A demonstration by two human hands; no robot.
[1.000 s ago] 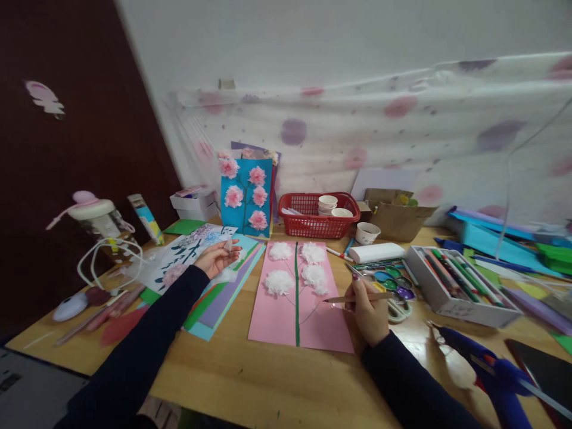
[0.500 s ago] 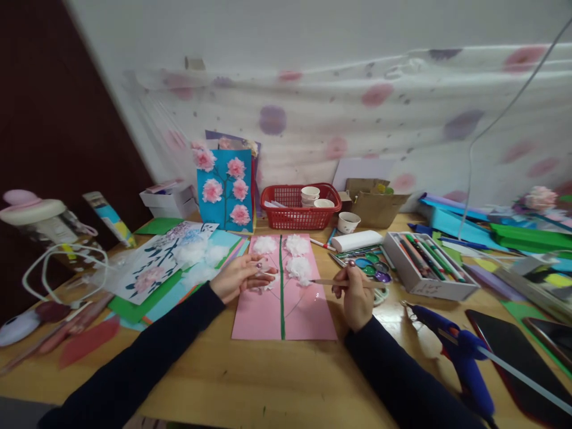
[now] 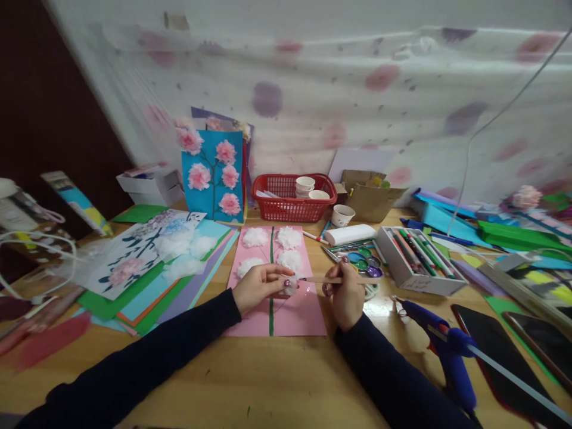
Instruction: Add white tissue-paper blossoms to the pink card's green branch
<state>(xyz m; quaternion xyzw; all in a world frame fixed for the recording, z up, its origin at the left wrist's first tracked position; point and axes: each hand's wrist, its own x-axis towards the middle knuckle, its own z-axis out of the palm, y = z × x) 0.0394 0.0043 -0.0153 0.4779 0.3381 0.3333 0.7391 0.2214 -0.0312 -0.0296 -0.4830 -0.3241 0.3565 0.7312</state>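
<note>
Over the middle of a pink sheet (image 3: 297,316), my left hand (image 3: 263,287) pinches a small white cotton tuft (image 3: 289,286) between thumb and fingers. My right hand (image 3: 346,292) grips a thin wooden brush (image 3: 319,279), whose tip points left and meets the tuft or lies just beside it. Several fluffy white cotton puffs (image 3: 289,237) lie on the sheet on both sides of a green vertical stripe (image 3: 272,238). Part of the lower left puff is behind my left hand.
A red basket (image 3: 292,208) with paper cups stands behind the sheet. Left are coloured papers (image 3: 179,304) and loose cotton (image 3: 185,247). Right are a paint palette (image 3: 364,262), a marker box (image 3: 422,285), a blue glue gun (image 3: 451,357) and a phone (image 3: 500,351). A blue flower card (image 3: 213,179) stands behind.
My left hand has moved right across the green stripe and now pinches a cotton tuft by the brush tip. The camera view has shifted slightly.
</note>
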